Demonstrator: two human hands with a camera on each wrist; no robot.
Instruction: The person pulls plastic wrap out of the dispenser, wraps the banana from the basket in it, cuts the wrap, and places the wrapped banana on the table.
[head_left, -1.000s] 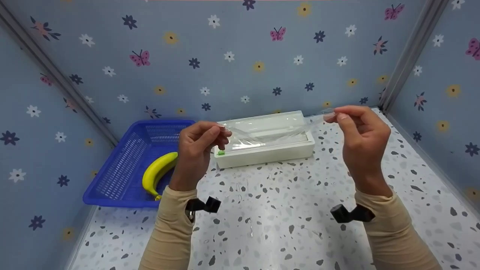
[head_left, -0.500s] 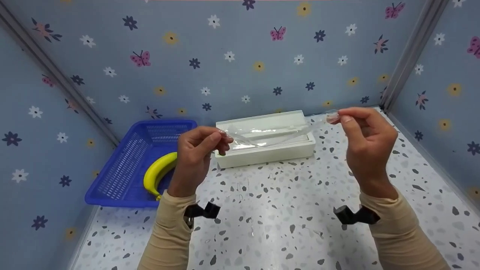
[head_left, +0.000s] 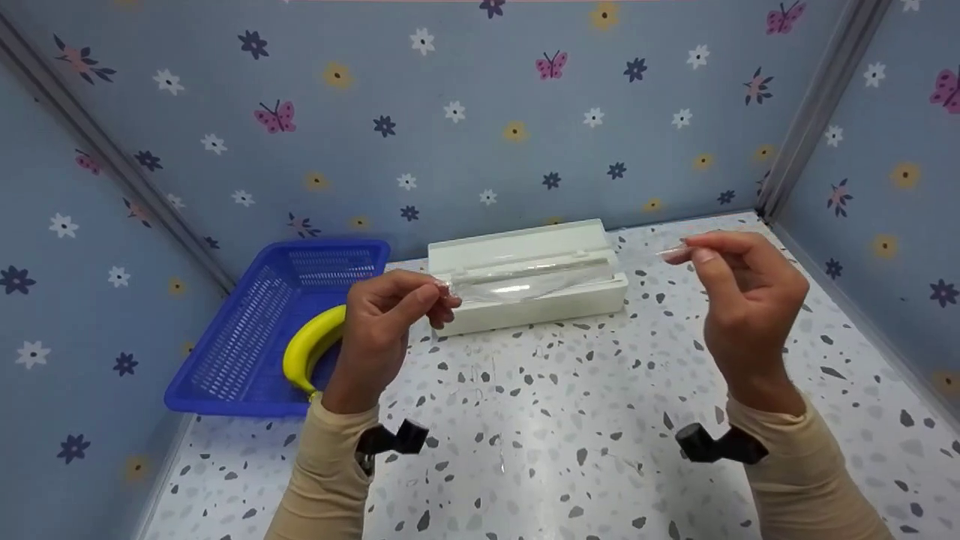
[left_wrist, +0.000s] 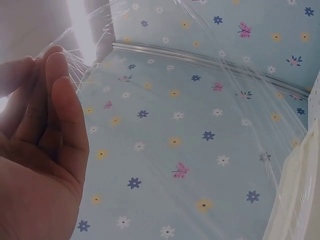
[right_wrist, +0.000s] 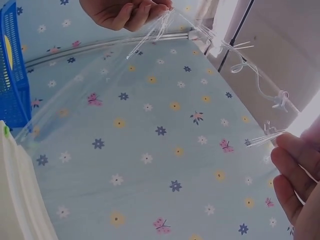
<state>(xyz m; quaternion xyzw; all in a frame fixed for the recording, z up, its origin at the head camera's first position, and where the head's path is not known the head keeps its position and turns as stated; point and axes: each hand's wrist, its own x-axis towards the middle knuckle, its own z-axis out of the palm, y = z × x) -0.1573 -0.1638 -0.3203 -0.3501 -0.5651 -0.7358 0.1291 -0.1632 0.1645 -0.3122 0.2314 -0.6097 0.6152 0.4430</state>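
Left hand (head_left: 382,311), right hand (head_left: 739,289) — pinching cling film (head_left: 525,281), stretched over dispenser box (head_left: 525,300)

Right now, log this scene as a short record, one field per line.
left hand: left hand pinches one corner of the cling film
right hand: right hand pinches the other corner
film: clear sheet stretched between both hands, running from the white dispenser box
basket: blue basket left of the box, holding a banana
surface: speckled table
surround: blue flowered walls
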